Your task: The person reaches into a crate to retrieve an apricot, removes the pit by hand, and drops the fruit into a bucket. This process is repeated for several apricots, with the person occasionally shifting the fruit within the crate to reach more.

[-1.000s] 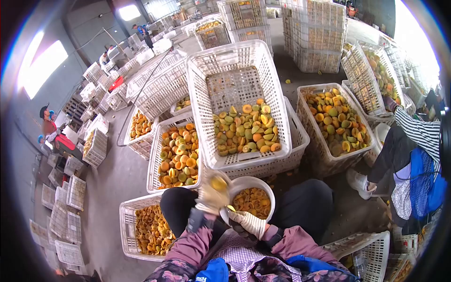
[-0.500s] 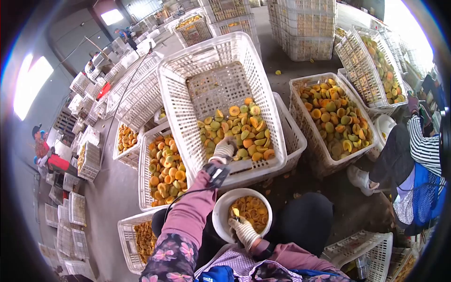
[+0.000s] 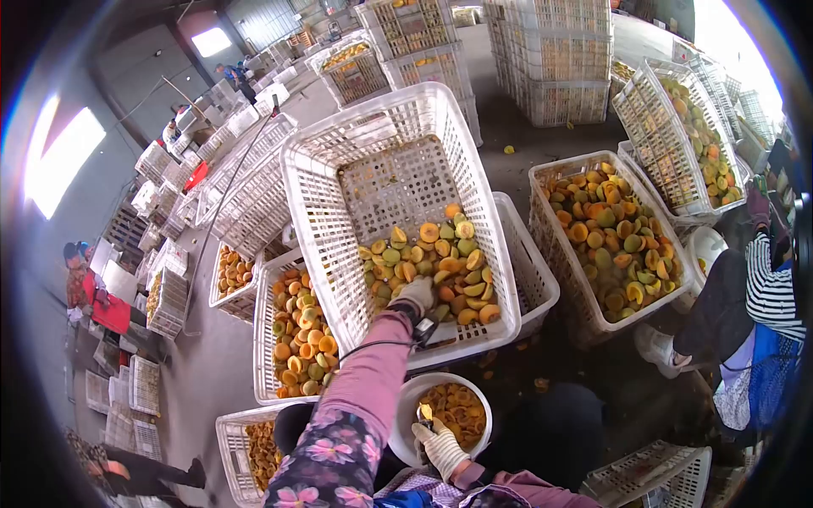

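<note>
My left hand [image 3: 415, 295], in a pale glove, reaches over the near rim of a tilted white crate [image 3: 306, 203]. Its fingertips are in among orange and green stone-fruit halves [image 3: 432, 245], which partly hide them. In my right hand [image 3: 442, 449], also gloved, the fingers close round a small hand tool [image 3: 425, 415] with a shiny yellowish tip pointing up. This hand is over the near left side of a white bucket [image 3: 485, 423] between my knees, which holds brownish-orange fruit scraps [image 3: 456, 406].
Crates of fruit halves stand to the left [image 3: 261, 339] and right [image 3: 542, 212]. A crate of dark orange scraps [image 3: 227, 444] sits at lower left. Another person's striped sleeve [image 3: 766, 284] and shoe [image 3: 656, 349] are at right. Stacked crates [image 3: 559, 63] rise behind.
My left hand has shifted slightly right and deeper into the fruit pile. My right hand stays at the bucket with its tool. The view has tilted a little, so the scene sits lower.
</note>
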A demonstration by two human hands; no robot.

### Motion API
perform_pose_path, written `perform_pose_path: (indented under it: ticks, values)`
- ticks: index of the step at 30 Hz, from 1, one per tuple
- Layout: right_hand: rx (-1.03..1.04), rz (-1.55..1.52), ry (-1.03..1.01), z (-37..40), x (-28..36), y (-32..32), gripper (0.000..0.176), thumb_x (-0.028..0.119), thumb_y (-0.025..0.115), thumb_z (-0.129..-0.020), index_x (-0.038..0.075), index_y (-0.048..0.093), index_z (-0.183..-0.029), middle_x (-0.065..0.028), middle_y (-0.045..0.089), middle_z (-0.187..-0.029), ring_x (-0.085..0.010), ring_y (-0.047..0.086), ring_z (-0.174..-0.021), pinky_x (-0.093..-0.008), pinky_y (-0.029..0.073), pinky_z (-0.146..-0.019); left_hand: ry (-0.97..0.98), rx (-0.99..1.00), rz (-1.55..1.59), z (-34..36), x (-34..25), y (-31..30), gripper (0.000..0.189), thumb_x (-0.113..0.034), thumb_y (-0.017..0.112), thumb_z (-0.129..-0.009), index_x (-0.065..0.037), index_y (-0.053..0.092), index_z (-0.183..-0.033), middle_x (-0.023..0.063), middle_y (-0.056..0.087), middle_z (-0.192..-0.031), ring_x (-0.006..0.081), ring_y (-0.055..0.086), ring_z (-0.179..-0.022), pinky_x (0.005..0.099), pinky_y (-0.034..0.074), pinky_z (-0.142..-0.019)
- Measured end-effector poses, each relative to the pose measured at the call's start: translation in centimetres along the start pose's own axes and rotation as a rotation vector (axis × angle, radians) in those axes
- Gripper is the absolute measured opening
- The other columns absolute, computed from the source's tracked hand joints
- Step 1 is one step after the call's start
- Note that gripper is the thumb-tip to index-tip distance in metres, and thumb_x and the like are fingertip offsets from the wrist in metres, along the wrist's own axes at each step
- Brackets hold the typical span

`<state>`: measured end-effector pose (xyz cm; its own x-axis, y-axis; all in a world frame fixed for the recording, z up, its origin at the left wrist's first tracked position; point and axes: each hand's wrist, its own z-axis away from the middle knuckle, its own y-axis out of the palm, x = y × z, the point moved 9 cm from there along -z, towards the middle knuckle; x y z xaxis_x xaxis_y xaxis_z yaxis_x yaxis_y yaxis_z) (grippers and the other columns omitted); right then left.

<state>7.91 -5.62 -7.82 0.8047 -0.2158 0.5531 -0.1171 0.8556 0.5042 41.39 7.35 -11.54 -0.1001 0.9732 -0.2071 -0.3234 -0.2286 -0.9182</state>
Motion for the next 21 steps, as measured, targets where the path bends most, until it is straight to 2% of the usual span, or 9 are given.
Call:
perform_pose_path:
  ticks: [3, 5, 7, 8, 11, 14, 15, 17, 21]
  values:
    - [0.018, -0.006, -0.002, 0.9, 0.4, 0.5, 0.018, 0.023, 0.057, -0.086, 0.01, 0.05, -0.096, -0.001, 0.047, -0.058, -0.0122, 0.042, -0.042, -0.0265, 0.034, -0.039, 0.071, 0.15, -0.056, 2.1, 2.6, 1.4, 0.033, -0.026, 0.056, -0.08, -0.011, 0.056, -0.11, 0.0218, 0.059, -0.106, 0.0364, 0.056, -0.103, 0.0416, 0.045, -0.085]
    - [0.015, 0.07, -0.1, 0.9, 0.7, 0.4, 0.022, 0.023, 0.056, -0.086, 0.009, 0.05, -0.102, -0.0014, 0.048, -0.06, -0.0129, 0.044, -0.044, -0.0268, 0.036, -0.039, 0.025, -0.241, 0.503, 4.4, 4.6, -1.5, 0.024, -0.014, 0.055, -0.082, -0.007, 0.057, -0.105, 0.0177, 0.062, -0.099, 0.0288, 0.061, -0.089, 0.0329, 0.049, -0.073]
    - [-0.029, 0.203, -0.178, 0.8, 1.4, -0.1, 0.027, 0.023, 0.056, -0.086, 0.007, 0.05, -0.108, -0.0022, 0.052, -0.064, -0.0143, 0.047, -0.047, -0.0273, 0.038, -0.041, 0.119, -0.133, 1.506, 9.9, 2.4, -2.6, 0.026, 0.011, 0.05, -0.079, -0.002, 0.057, -0.101, 0.0033, 0.056, -0.082, 0.0071, 0.051, -0.069, 0.0198, 0.044, -0.059]
    - [-0.081, 0.281, -0.324, 1.0, 2.5, -0.4, 0.029, 0.026, 0.056, -0.086, 0.008, 0.05, -0.108, -0.0075, 0.054, -0.062, -0.0193, 0.051, -0.047, -0.0322, 0.04, -0.043, 0.087, -0.351, 1.266, 16.9, -1.9, -6.3, 0.023, 0.011, 0.051, -0.081, -0.001, 0.057, -0.099, 0.0047, 0.058, -0.088, 0.0099, 0.053, -0.075, 0.0205, 0.045, -0.064]
    - [-0.221, 0.565, -0.625, 1.6, 4.8, -0.8, 0.03, 0.031, 0.053, -0.086, 0.008, 0.05, -0.105, -0.0223, 0.059, -0.069, -0.0392, 0.059, -0.061, -0.0457, 0.045, -0.054, 0.434, -0.29, 1.304, 25.9, -6.5, -5.4, 0.016, -0.004, 0.052, -0.089, -0.003, 0.053, -0.105, 0.0082, 0.058, -0.099, 0.0128, 0.054, -0.088, 0.0224, 0.046, -0.077]
    - [-0.222, 0.687, -0.666, 2.7, 5.4, -0.4, 0.033, 0.033, 0.05, -0.087, 0.005, 0.05, -0.104, -0.0266, 0.06, -0.082, -0.0438, 0.058, -0.081, -0.0472, 0.046, -0.067, 0.317, -0.287, 1.538, 30.9, -7.2, -3.0, 0.041, -0.044, 0.045, -0.092, -0.005, 0.054, -0.101, 0.0091, 0.059, -0.097, 0.0167, 0.058, -0.083, 0.026, 0.05, -0.071]
    - [-0.181, 0.698, -0.615, 2.2, 4.2, -0.5, 0.035, 0.034, 0.049, -0.087, 0.002, 0.05, -0.103, -0.0271, 0.06, -0.085, -0.0437, 0.058, -0.084, -0.0466, 0.046, -0.069, -0.033, -0.106, 1.871, 31.6, -7.3, -1.1, 0.035, -0.037, 0.045, -0.094, -0.005, 0.055, -0.087, 0.0077, 0.059, -0.079, 0.0186, 0.058, -0.076, 0.0286, 0.049, -0.071]
    - [-0.142, 0.74, -0.666, 2.4, 3.7, 0.0, 0.036, 0.034, 0.048, -0.087, 0.002, 0.05, -0.105, -0.0267, 0.061, -0.085, -0.0427, 0.058, -0.083, -0.0464, 0.047, -0.069, -0.178, -0.16, 1.958, 32.5, -6.0, -0.1, 0.036, -0.037, 0.043, -0.095, -0.005, 0.054, -0.083, 0.008, 0.058, -0.078, 0.0189, 0.058, -0.072, 0.0293, 0.049, -0.067]
    - [-0.159, 0.739, -0.744, 3.6, 4.0, 0.3, 0.037, 0.033, 0.049, -0.087, 0.001, 0.05, -0.107, -0.0266, 0.061, -0.086, -0.042, 0.059, -0.082, -0.0457, 0.047, -0.068, -0.065, -0.317, 1.922, 33.4, -4.8, 0.5, 0.036, -0.038, 0.042, -0.095, -0.007, 0.053, -0.081, 0.0074, 0.056, -0.074, 0.0184, 0.057, -0.068, 0.0288, 0.049, -0.062]
